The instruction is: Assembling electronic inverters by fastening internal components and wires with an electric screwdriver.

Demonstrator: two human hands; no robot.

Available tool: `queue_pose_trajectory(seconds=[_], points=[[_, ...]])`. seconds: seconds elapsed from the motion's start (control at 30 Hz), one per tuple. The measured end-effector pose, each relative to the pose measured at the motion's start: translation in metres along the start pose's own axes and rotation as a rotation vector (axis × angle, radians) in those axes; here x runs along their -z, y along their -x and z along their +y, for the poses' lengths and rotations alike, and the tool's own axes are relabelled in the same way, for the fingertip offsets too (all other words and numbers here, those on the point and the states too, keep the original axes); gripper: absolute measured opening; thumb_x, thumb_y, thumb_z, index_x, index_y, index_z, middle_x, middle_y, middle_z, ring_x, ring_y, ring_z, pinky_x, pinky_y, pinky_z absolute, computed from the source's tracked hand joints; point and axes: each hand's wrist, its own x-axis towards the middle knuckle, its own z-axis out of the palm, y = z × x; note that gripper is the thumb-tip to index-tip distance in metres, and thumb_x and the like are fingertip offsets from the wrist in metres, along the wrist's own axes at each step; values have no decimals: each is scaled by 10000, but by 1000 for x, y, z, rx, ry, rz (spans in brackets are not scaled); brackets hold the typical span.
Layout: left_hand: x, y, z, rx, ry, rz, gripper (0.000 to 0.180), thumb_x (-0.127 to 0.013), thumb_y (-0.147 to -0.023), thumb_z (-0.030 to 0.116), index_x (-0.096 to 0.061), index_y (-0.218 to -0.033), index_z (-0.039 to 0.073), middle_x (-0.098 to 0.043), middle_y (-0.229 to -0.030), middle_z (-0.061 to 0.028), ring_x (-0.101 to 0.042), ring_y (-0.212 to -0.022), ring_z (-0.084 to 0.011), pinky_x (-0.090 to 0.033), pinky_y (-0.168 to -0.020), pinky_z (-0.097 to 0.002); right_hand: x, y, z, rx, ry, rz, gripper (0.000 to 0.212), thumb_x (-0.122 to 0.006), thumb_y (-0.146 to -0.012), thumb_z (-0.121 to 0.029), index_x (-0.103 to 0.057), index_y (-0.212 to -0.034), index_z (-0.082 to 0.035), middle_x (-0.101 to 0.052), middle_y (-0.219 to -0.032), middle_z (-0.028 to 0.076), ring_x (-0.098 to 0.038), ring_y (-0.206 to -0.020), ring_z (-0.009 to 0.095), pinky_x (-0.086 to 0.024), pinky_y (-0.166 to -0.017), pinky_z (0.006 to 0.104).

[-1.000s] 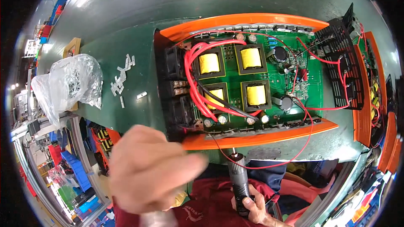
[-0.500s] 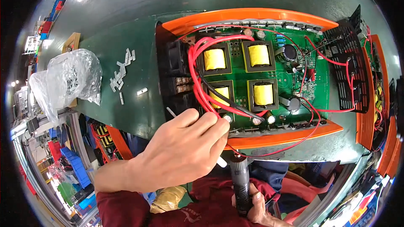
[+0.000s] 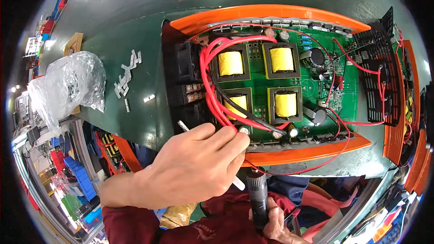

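Note:
On the table sits an opened power inverter with orange side walls (image 3: pixel 312 150) and a green circuit board (image 3: pixel 260 81). It carries yellow-wound transformers (image 3: pixel 285 105) and thick red cables (image 3: pixel 207 72). My left hand (image 3: pixel 190 167) is closed at its near left corner, fingertips hidden. A slim white stick (image 3: pixel 238 183) passes beneath that hand, both ends showing, and seems gripped in it. Below the near orange wall, my right hand (image 3: pixel 275 221) wraps around a black power screwdriver (image 3: pixel 258 194). The driver points up at the wall's outer face; its tip is hard to see.
Left of the inverter, several small silvery metal strips (image 3: pixel 123 79) lie loose beside a clear plastic bag (image 3: pixel 74 81) of similar pieces. A black slotted end panel (image 3: pixel 382 74) stands at the right. Beyond it is another orange casing (image 3: pixel 410 99).
The inverter appears slightly shifted in view, with the loose strips and bag a little further left. Both hands keep their grips, and the screwdriver stays by the near wall.

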Motion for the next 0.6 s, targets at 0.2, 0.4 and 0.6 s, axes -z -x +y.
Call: queue_pose_trajectory(seconds=[0.2,0.4,0.6], points=[[9,-2,3,0,29,-101,338,-709,-684,108,-742,-1003,1,-509,-810,9,-557,-689,-131,-386,-562,-291,1,-1,7,-92,-211,-141,867,-205,-1027,-680,-495,-1339,75,-613,-717,107,-543,-611,162,-429,-601,289],[6,4,8,81,-46,18,353,-782,-714,187,-752,-1039,51,-532,-822,18,-518,-655,-125,-328,-572,-303,47,11,-9,-154,32,-180,763,-223,-1041,-624,-543,-1328,6,-659,-843,94,-582,-702,168,-449,-627,312],[37,41,22,510,-81,571,308,-817,-756,117,-754,-1056,141,-559,-863,-25,-474,-636,-198,-350,-600,-315,84,44,-5,171,-226,665,720,-547,-879,-635,-582,-1200,8,-585,-759,45,-587,-593,169,-467,-517,275]])
